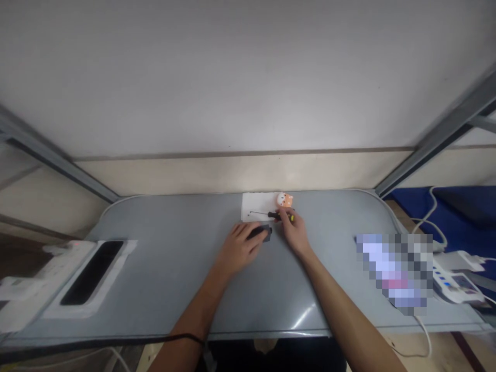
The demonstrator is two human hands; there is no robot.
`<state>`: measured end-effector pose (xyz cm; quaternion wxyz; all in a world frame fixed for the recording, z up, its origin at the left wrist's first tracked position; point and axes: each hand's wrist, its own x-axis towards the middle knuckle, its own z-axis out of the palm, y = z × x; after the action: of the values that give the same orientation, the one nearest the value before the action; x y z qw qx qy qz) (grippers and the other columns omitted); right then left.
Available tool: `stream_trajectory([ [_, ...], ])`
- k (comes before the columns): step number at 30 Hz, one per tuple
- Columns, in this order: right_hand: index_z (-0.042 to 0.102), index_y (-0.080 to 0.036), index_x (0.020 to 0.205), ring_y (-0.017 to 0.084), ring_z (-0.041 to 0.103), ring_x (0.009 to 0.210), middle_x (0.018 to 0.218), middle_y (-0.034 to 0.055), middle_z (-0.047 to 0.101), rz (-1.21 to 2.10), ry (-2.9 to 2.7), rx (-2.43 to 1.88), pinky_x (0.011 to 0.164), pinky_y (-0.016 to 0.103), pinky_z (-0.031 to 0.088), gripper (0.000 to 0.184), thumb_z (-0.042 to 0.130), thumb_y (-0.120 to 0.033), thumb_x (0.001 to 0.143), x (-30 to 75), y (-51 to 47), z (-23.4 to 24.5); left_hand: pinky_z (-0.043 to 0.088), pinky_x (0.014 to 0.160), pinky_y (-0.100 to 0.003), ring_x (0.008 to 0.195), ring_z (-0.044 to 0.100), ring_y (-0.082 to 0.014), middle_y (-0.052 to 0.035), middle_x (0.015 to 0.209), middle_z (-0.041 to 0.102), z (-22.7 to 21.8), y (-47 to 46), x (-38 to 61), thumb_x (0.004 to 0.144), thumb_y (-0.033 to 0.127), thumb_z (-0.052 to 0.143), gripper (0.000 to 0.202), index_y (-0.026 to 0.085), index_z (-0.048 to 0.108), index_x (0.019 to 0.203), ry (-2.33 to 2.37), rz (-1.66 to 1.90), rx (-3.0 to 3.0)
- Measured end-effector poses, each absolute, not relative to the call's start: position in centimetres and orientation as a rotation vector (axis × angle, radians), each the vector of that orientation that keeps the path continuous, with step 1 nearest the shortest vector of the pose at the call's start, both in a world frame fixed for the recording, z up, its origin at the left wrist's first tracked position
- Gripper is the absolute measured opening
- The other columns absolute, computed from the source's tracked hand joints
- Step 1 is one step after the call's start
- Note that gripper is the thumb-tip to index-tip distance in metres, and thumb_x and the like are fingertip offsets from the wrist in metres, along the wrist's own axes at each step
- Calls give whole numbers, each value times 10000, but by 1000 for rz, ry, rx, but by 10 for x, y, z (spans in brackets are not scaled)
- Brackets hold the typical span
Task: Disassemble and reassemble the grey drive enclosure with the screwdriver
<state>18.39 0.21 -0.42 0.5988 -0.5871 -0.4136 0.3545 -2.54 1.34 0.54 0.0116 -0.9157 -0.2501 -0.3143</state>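
My left hand rests on the grey mat with its fingers closed over a small dark device. Just to its right, my right hand pinches the black and yellow handle of a small screwdriver, whose thin shaft points left across a white sheet. A small orange and white toy figure stands at the sheet's right corner, right behind my right hand's fingers.
A black phone in a white tray lies at the mat's left end, beside a white power strip. White cables and a white device sit at the right edge. A wall rises behind the table.
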Motion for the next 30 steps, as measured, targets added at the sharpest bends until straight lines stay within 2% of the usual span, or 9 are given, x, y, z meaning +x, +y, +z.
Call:
stream_trajectory([
  [9, 739, -205, 911, 216, 659, 758, 760, 35, 737, 848, -896, -1343, 767, 323, 468, 442, 642, -636, 886, 184, 4, -9, 561, 916, -427, 1076, 661, -255, -104, 1216, 693, 17, 10, -20, 944, 85, 561, 330, 239, 701, 1200, -777, -899, -2876],
  [13, 734, -206, 903, 209, 657, 774, 749, 28, 730, 826, -899, -1345, 780, 313, 460, 412, 631, -605, 906, 185, 5, -10, 562, 971, -409, 1085, 670, -230, -86, 1202, 700, 14, 8, -18, 954, 84, 562, 332, 246, 668, 1223, -781, -1063, -2937],
  [15, 732, -204, 906, 195, 636, 740, 745, 19, 722, 815, -901, -1352, 751, 303, 450, 403, 619, -591, 916, 185, 5, -10, 563, 986, -398, 1096, 672, -222, -82, 1210, 695, 14, 8, -19, 927, 75, 577, 346, 249, 660, 1214, -806, -1192, -2965],
  [18, 734, -200, 923, 171, 584, 675, 739, 4, 702, 811, -874, -1363, 684, 289, 419, 392, 601, -570, 928, 187, 5, -9, 539, 1031, -457, 1170, 646, -266, -102, 1281, 667, 18, 11, -28, 809, 32, 588, 451, 233, 643, 1209, -876, -1211, -3055],
  [21, 733, -201, 927, 152, 532, 639, 742, -3, 693, 827, -823, -1364, 637, 279, 382, 389, 583, -560, 934, 188, 4, -7, 545, 978, -445, 1091, 657, -260, -95, 1182, 683, 21, 18, -40, 749, 20, 563, 480, 220, 623, 1181, -1070, -1192, -3202],
  [23, 732, -200, 923, 140, 491, 604, 741, -4, 696, 839, -774, -1360, 600, 275, 356, 392, 583, -562, 930, 190, 3, -5, 550, 940, -393, 1019, 667, -227, -72, 1091, 689, 18, 22, -44, 801, 60, 569, 373, 218, 613, 1136, -1258, -1297, -3281],
  [26, 731, -192, 909, 125, 438, 563, 727, -2, 693, 843, -696, -1343, 555, 273, 324, 394, 600, -564, 911, 194, 3, -3, 541, 961, -357, 1063, 679, -217, -67, 1099, 687, 6, 26, -42, 893, 206, 626, 195, 210, 603, 1086, -1540, -1552, -3362],
  [30, 722, -187, 922, 113, 425, 539, 723, 1, 691, 856, -542, -1263, 517, 266, 307, 373, 622, -544, 883, 203, 6, -2, 549, 878, -331, 942, 685, -197, -42, 977, 694, -13, 27, -31, 928, 370, 669, 242, 206, 628, 1101, -1806, -1630, -3366],
])
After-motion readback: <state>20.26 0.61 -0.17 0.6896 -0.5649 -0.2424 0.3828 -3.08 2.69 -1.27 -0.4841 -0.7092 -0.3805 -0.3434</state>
